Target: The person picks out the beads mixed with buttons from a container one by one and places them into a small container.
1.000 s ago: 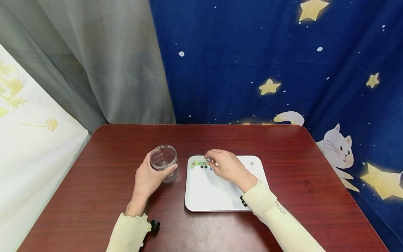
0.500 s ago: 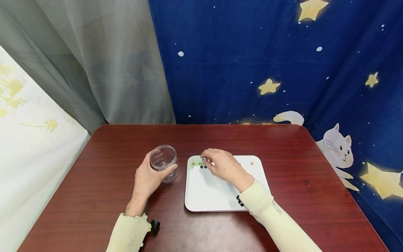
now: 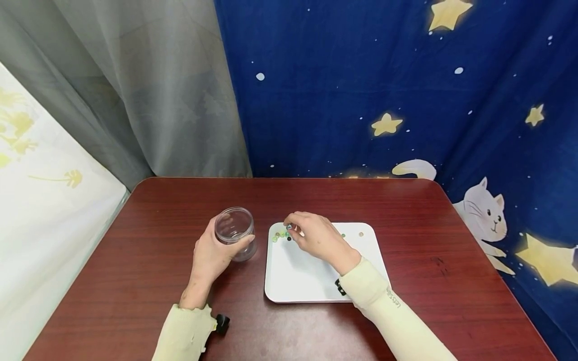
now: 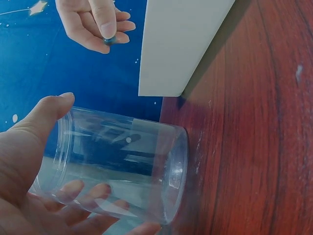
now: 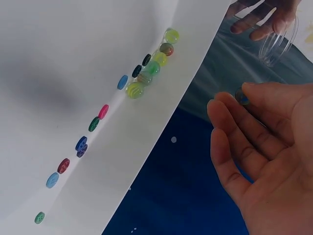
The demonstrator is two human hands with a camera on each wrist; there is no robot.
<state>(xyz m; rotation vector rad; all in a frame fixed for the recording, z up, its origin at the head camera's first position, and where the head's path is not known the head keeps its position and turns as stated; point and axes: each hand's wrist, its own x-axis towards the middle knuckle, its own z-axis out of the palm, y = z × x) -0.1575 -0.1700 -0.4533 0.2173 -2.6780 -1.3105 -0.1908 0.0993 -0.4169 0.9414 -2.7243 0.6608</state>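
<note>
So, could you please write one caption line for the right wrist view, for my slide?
Right hand pinches a marble above the white tray, where marbles and buttons lie along the rim.

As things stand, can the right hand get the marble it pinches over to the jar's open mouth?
Probably yes. The right hand pinches a marble above the tray; the jar, held by the left hand, stands just beside the tray, mouth open, nothing between.

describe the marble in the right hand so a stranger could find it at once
On the red-brown table lies a white tray with marbles and buttons along its far edge. The marble is the bluish one pinched in the right hand above that row, the only one off the tray.
</note>
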